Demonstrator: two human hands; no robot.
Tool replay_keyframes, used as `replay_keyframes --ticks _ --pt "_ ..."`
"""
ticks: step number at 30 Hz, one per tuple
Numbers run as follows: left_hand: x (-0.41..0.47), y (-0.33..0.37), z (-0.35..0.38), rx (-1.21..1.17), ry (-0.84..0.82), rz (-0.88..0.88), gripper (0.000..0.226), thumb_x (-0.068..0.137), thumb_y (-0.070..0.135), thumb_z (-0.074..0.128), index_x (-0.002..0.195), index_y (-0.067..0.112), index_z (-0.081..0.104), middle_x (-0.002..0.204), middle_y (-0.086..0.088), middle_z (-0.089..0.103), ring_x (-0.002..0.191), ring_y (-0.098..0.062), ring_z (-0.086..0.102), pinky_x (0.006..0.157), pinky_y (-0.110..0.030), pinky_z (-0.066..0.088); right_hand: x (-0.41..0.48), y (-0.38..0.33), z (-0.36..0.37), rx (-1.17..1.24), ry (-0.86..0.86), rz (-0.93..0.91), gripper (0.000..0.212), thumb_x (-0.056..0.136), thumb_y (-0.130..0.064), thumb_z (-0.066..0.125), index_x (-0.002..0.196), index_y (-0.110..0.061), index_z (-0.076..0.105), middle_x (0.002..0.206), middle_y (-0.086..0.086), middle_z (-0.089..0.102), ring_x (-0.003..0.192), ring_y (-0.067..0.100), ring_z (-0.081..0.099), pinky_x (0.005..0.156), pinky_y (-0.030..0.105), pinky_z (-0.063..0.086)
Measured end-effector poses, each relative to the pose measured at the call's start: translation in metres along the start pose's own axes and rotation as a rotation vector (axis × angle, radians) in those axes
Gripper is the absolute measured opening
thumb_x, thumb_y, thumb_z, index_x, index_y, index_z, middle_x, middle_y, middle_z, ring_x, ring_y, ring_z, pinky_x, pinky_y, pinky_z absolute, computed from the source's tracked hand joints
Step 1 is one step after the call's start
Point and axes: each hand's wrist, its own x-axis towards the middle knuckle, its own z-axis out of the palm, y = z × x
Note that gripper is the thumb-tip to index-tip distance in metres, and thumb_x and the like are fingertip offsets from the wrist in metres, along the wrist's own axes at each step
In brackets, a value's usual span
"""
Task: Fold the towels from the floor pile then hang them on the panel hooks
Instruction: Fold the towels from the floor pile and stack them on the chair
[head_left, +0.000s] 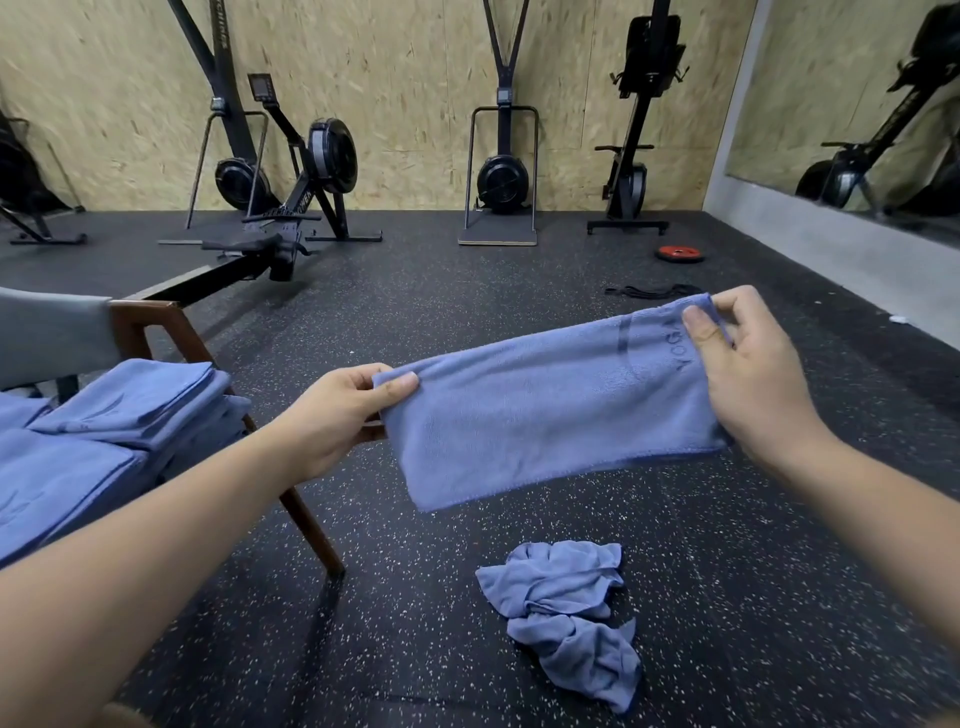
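Left hand (332, 415) and right hand (748, 379) pinching opposite ends, folded towel (545, 410) stretched between them

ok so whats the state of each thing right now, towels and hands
held towel: folded lengthwise, stretched in the air between both hands
left hand: pinching the towel's left end
right hand: pinching its right upper corner
floor pile: crumpled, not folded
stacked towels: folded, lying on the chair

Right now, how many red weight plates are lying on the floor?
1. The red weight plate lies flat on the floor at the far right, beyond the held towel. Others may be hidden out of view.
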Motion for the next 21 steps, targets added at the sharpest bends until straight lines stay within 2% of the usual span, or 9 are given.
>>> replay_keyframes --ticks 3,6,8,9,11,13,15,19,21 --pt "0.005 0.003 0.002 -0.143 0.098 0.023 0.020 0.102 0.039 0.067 0.102 0.021 0.076 0.093 0.003 0.071 0.083 -0.013 0.065 0.081 -0.037 0.053 -0.003 0.002 0.004 -0.015 0.013 0.021 0.019 0.110 -0.040 0.057 0.101 -0.024 0.052 0.089 0.003 0.067 0.080 0.017 0.055 0.075 0.041 0.042" --pt "0.011 0.004 0.009 -0.241 0.214 0.031 0.024 0.108 0.042 0.060 0.117 0.023 0.071 0.100 0.002 0.070 0.090 -0.019 0.063 0.081 -0.041 0.050 -0.006 0.001 0.009 -0.017 0.007 0.043 0.019 0.111 -0.039 0.055 0.100 -0.024 0.050 0.088 0.010 0.068 0.077 0.027 0.057 0.073 0.043 0.043" --pt "0.015 0.005 0.015 -0.231 0.320 0.046 0.026 0.107 0.044 0.061 0.116 0.020 0.070 0.094 0.002 0.071 0.085 -0.018 0.062 0.073 -0.038 0.048 -0.008 0.001 0.014 -0.010 0.023 0.070 0.020 0.110 -0.041 0.055 0.097 -0.026 0.051 0.087 0.010 0.070 0.081 0.031 0.062 0.076 0.046 0.048" --pt "0.016 0.005 0.017 -0.196 0.378 0.065 0.028 0.106 0.044 0.063 0.111 0.018 0.071 0.090 0.003 0.071 0.081 -0.017 0.060 0.069 -0.035 0.045 -0.009 0.002 0.017 -0.006 0.033 0.089 0.020 0.109 -0.041 0.056 0.096 -0.026 0.052 0.086 0.006 0.071 0.082 0.029 0.063 0.077 0.046 0.049" --pt "0.018 0.003 0.019 -0.003 0.473 0.136 0.034 0.101 0.049 0.066 0.098 0.016 0.069 0.085 0.006 0.070 0.079 -0.015 0.058 0.071 -0.036 0.044 -0.009 0.003 0.020 -0.004 0.046 0.125 0.020 0.107 -0.040 0.059 0.095 -0.026 0.054 0.086 -0.001 0.072 0.085 0.024 0.065 0.076 0.042 0.047" --pt "0.015 0.004 0.025 0.240 0.512 0.188 0.038 0.096 0.051 0.070 0.086 0.016 0.061 0.078 0.007 0.064 0.074 -0.012 0.055 0.070 -0.037 0.044 -0.010 0.005 0.024 0.007 0.033 0.157 0.021 0.106 -0.039 0.061 0.093 -0.024 0.056 0.085 0.000 0.072 0.083 0.024 0.065 0.075 0.041 0.047" --pt "0.009 0.008 0.037 0.380 0.528 0.196 0.037 0.093 0.048 0.074 0.081 0.018 0.057 0.075 0.008 0.061 0.069 -0.009 0.052 0.065 -0.034 0.043 -0.014 0.004 0.028 0.028 -0.006 0.185 0.021 0.104 -0.037 0.064 0.090 -0.022 0.058 0.080 0.000 0.071 0.075 0.019 0.060 0.072 0.040 0.046" --pt "-0.001 0.014 0.067 0.467 0.451 0.181 0.040 0.087 0.050 0.080 0.076 0.021 0.054 0.069 0.014 0.059 0.066 -0.008 0.050 0.061 -0.031 0.042 -0.030 -0.007 0.043 0.075 -0.144 0.216 0.019 0.098 -0.034 0.070 0.086 -0.021 0.061 0.068 0.000 0.065 0.065 0.012 0.050 0.067 0.037 0.043" --pt "-0.004 0.013 0.078 0.466 0.379 0.175 0.039 0.086 0.053 0.081 0.077 0.021 0.060 0.071 0.008 0.065 0.065 -0.009 0.052 0.060 -0.032 0.044 -0.037 -0.015 0.052 0.052 -0.206 0.199 0.019 0.097 -0.032 0.072 0.086 -0.020 0.062 0.069 0.007 0.066 0.063 0.012 0.050 0.067 0.036 0.043"
